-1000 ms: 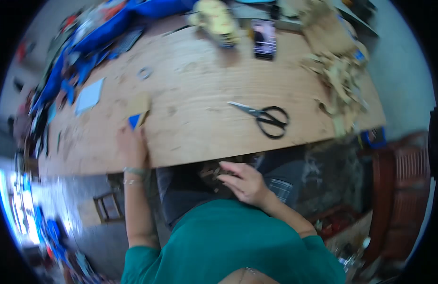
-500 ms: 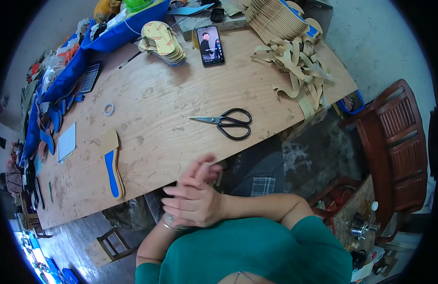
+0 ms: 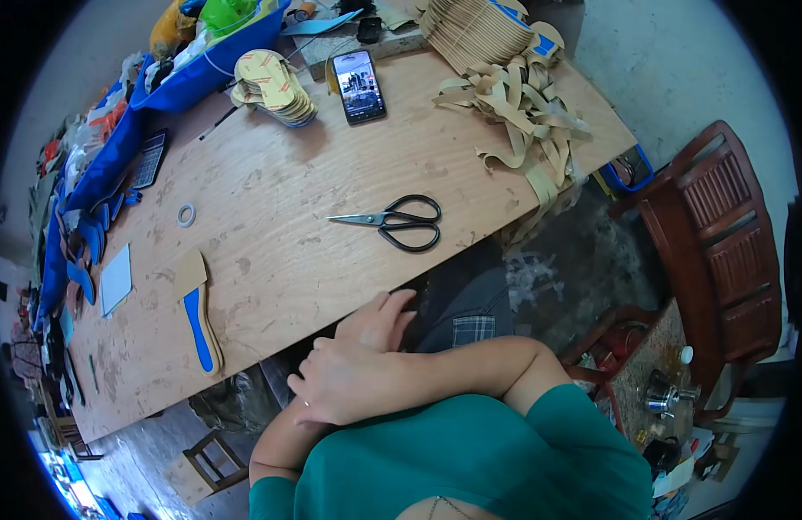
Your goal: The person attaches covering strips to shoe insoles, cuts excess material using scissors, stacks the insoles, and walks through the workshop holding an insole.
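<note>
It looked like a workshop: a big wooden table (image 3: 271, 191) had black scissors (image 3: 385, 218), stacked shoe insoles (image 3: 275, 87) and tan strips (image 3: 508, 108), with a full blue bin (image 3: 212, 74) at its edge.

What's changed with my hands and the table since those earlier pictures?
Your left hand came away from the blue-and-tan insole, rightward and toward you; your right hand crossed left onto that wrist. The phone shows a different picture. The scissors stayed put.

Right hand (image 3: 353, 377) slid lower across left hand (image 3: 369, 325); phone (image 3: 359, 87) picture changed.
</note>
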### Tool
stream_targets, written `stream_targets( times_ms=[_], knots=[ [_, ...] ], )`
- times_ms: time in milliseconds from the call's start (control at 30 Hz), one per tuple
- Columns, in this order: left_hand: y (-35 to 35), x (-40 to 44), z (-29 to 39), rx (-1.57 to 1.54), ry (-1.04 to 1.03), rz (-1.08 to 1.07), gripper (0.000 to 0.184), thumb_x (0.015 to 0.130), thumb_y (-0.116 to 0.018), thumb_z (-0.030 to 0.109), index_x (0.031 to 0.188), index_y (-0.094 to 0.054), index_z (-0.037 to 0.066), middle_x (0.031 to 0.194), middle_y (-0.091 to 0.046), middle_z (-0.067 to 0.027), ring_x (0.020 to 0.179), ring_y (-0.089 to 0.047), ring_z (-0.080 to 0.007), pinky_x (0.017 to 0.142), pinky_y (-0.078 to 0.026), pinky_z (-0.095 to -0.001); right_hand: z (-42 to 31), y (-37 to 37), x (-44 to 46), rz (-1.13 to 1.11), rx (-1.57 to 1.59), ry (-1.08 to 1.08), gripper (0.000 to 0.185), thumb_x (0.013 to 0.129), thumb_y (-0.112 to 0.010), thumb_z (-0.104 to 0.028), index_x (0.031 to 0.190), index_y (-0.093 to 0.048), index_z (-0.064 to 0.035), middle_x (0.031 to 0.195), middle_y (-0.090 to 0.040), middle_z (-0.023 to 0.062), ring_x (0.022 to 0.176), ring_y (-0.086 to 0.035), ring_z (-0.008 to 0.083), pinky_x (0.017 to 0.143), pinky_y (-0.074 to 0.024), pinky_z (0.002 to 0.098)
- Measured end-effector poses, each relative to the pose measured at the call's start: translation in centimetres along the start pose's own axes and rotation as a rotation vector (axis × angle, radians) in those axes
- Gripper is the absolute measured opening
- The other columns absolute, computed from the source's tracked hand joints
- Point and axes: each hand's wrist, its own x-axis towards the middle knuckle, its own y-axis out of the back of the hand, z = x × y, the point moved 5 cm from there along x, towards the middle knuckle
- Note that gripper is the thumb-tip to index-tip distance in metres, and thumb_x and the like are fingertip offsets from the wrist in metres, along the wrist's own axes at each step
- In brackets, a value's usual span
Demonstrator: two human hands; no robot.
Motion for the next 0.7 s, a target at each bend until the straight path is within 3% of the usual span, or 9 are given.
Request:
stream_targets(
  times_ms=[133, 233, 400, 533, 700],
  knots=[
    [1.2, 1.1, -0.5, -0.300, 0.006, -0.052, 0.038, 0.089, -0.058, 0.009, 0.126, -0.049, 0.003, 0.104, -0.061, -0.0139, 0.097, -0.061, -0.0244, 0.084, -0.049, -0.0299, 0.3, 1.8, -0.7, 0.161, 0.001, 0.046, 0.044, 0.075, -0.066, -0.043, 0.099, -0.064, -0.0050, 0.087, -0.062, 0.0130, 0.082, -0.061, 0.0285, 0.070, -0.0462, 0.0406],
    [-2.9, 0.0, -1.3, -0.855, 0.181, -0.301, 0.040, 0.090, -0.055, 0.009, 0.129, -0.048, 0.004, 0.110, -0.061, -0.0148, 0.101, -0.061, -0.0266, 0.087, -0.048, -0.0318, 1.7, 2.2, -2.2, 0.109, 0.044, 0.073, 0.050, 0.076, -0.067, -0.041, 0.109, -0.060, -0.0047, 0.091, -0.061, 0.0120, 0.084, -0.061, 0.0282, 0.070, -0.0463, 0.0401],
    [-4.1, 1.5, -0.3, -0.742, 0.060, -0.309, 0.044, 0.087, -0.057, 0.014, 0.129, -0.048, 0.004, 0.113, -0.060, -0.0153, 0.103, -0.059, -0.0273, 0.089, -0.047, -0.0324, 2.5, 0.8, -4.3, 0.152, 0.141, 0.093, 0.058, 0.078, -0.066, -0.039, 0.122, -0.053, -0.0036, 0.094, -0.061, 0.0120, 0.083, -0.060, 0.0267, 0.072, -0.0465, 0.0392],
    [-4.1, -3.2, -2.7, -0.615, -0.030, -0.301, 0.049, 0.084, -0.060, 0.020, 0.129, -0.049, 0.004, 0.115, -0.059, -0.0158, 0.105, -0.058, -0.0280, 0.091, -0.047, -0.0330, 3.7, -1.0, -6.1, 0.144, 0.252, 0.034, 0.062, 0.080, -0.065, -0.042, 0.126, -0.051, -0.0032, 0.102, -0.059, 0.0127, 0.090, -0.060, 0.0266, 0.076, -0.0463, 0.0358],
    [-3.8, -5.9, -4.1, -0.448, -0.093, -0.267, 0.055, 0.081, -0.063, 0.027, 0.129, -0.049, 0.004, 0.118, -0.057, -0.0165, 0.108, -0.056, -0.0289, 0.093, -0.045, -0.0337, 2.8, -3.4, -5.0, 0.190, 0.297, 0.034, 0.057, 0.082, -0.063, -0.040, 0.123, -0.052, -0.0016, 0.102, -0.062, 0.0138, 0.087, -0.060, 0.0284, 0.077, -0.0460, 0.0378]
  ],
)
